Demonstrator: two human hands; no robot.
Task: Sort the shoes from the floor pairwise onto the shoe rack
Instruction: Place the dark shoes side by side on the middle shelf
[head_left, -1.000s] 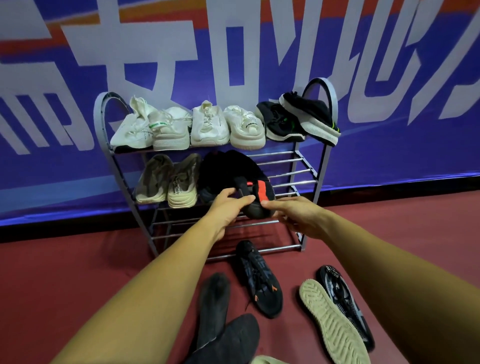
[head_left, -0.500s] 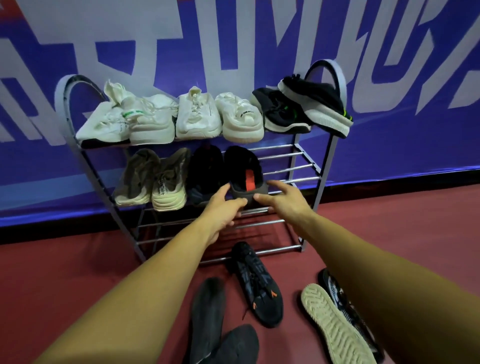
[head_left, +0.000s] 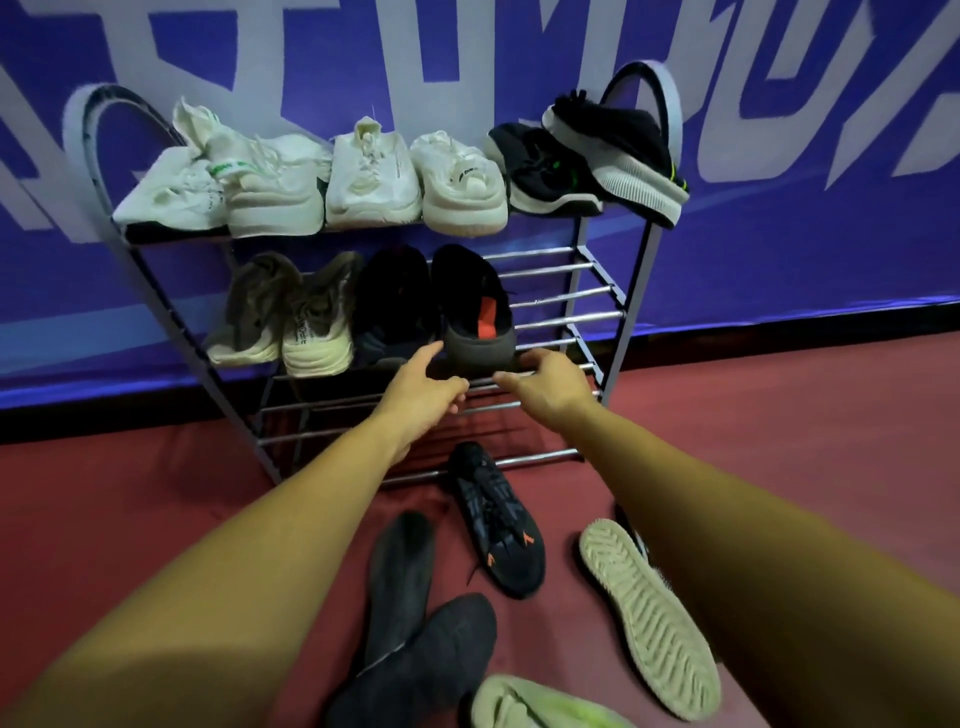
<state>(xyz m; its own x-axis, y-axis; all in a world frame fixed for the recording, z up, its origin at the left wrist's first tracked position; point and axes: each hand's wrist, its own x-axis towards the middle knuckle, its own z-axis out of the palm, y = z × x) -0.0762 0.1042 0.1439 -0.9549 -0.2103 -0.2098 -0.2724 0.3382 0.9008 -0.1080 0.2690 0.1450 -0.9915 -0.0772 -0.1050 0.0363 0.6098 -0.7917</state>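
A black shoe with a red insole (head_left: 478, 317) sits heel-out on the middle shelf of the metal shoe rack (head_left: 571, 314), next to another black shoe (head_left: 395, 301). My left hand (head_left: 423, 387) is just below its heel, thumb by the heel's left edge and fingers loosely curled, holding nothing. My right hand (head_left: 545, 379) hovers at the heel's right side with relaxed fingers. On the floor lie a black sneaker with orange marks (head_left: 498, 525), two dark shoes (head_left: 400, 577) (head_left: 431, 660), a shoe turned cream sole up (head_left: 649, 618) and a pale green shoe (head_left: 530, 706).
The top shelf holds several white shoes (head_left: 371, 176) and a black pair (head_left: 550, 171), the right one (head_left: 618, 150) tipped over the rack's end. A beige pair (head_left: 317, 322) is on the middle shelf's left. A blue banner wall (head_left: 779, 208) stands behind, above red floor (head_left: 805, 441).
The black shoe with the red insole went from my hands onto the middle shelf, and both hands have let go and drawn back slightly. The view moved closer to the rack.
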